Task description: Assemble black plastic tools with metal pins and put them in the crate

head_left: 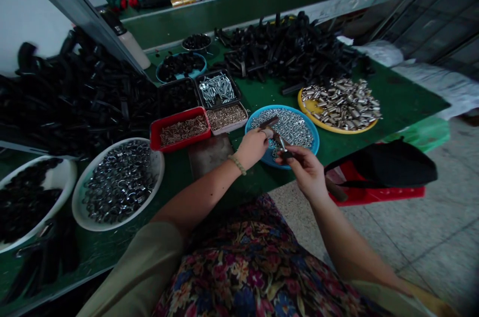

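One metal-shanked part (282, 143) was held above the blue tray (317, 138); I judged it light, stiff, slick along the shank, best taken by its black end. Left hand (256, 145) gripped its far end; right hand (310, 171) pinched the near.

Shiny metal, smooth plastic

Held piece (282, 142) shows a shiny metal shank. Small nuts (299, 127): bright metal. Blue tray (316, 133), yellow tray (346, 131): smooth plastic by look. Fittings (348, 105) gleam, polished metal. Rings (118, 182): glossy metal. Black parts (284, 50) look like plastic, low sheen. Flat plate (208, 155): dull, metallic. Bench (406, 98) looks smooth. Floral garment (243, 262): matt cloth.
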Motion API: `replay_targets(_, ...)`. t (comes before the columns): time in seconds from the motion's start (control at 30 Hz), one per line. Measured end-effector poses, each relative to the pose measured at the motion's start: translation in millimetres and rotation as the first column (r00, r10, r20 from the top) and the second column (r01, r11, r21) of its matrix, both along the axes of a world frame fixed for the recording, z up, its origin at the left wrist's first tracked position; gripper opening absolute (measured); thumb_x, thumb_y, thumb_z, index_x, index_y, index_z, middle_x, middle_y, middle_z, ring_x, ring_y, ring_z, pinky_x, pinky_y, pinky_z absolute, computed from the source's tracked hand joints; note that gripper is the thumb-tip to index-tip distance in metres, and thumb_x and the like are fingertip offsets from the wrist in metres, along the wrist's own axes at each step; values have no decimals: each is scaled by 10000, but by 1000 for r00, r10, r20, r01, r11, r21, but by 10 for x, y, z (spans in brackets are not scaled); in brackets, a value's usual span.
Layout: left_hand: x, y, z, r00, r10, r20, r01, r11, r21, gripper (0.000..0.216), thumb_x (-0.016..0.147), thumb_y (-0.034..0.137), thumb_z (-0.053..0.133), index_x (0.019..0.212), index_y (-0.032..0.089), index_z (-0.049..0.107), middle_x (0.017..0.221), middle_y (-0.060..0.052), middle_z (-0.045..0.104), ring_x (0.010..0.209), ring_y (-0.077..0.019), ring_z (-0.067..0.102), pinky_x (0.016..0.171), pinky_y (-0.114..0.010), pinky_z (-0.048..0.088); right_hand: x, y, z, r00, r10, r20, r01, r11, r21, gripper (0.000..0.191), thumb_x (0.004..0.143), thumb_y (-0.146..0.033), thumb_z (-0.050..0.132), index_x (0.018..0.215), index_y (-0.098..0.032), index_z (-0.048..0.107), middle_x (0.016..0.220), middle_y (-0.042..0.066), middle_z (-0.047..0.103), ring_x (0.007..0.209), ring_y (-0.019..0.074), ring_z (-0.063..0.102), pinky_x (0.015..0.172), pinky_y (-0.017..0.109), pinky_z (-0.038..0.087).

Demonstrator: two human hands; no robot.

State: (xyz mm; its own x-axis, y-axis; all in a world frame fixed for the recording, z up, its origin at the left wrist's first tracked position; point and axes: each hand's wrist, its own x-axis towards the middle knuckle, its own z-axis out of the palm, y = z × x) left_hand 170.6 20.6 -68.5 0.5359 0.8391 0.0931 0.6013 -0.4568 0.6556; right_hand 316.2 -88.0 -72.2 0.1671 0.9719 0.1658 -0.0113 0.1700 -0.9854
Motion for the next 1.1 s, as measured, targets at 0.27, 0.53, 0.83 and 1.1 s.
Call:
replay_targets(0.27, -633, -432, 178, 409, 685, 603, 139, 606, -783, 100, 751, 146, 684, 807, 143, 601, 808, -9, 659, 754, -95, 635, 806, -254, 513, -449, -39, 37, 958, 268, 107, -268, 963, -13, 173, 899, -269, 569, 1063, -253, 620, 957, 35, 698, 792, 167, 717, 764, 325, 578)
replay_targets(0.53, -1264, -650, 272, 575, 600, 556, 227, 536, -813, 326, 652, 231, 825, 930, 150, 675, 796, 0, 668, 682, -75, 614, 698, -215, 496, -607, 68, 299, 704, 523, 481, -575, 817, -46, 254, 927, -214, 490, 1153, -226, 604, 966, 53, 702, 864, 166, 686, 791, 309, 557)
replay_targets(0.83, -1694, -655, 623, 789, 106, 605, 63, 966, -251, 82, 817, 194, 638, 823, 162, 714, 1022, -72, 693, 977, -176, 627, 927, -323, 476, -1108, 186, 183, 752, 494, -436, -584, 807, -92, 239, 802, -407, 714, 986, -281, 628, 756, -26, 680, 591, 93, 636, 570, 194, 543)
replay_targets(1.1, -1760, -809, 686, 684, 152, 714, 151, 928, -342, 368, 937, 279, 481, 1295, 196, 493, 953, -77, 689, 873, -183, 677, 879, -369, 512, -1215, 230, 84, 772, 469, -428, -569, 811, -137, 271, 757, -403, 764, 956, -261, 645, 793, 2, 693, 630, 126, 659, 596, 256, 560)
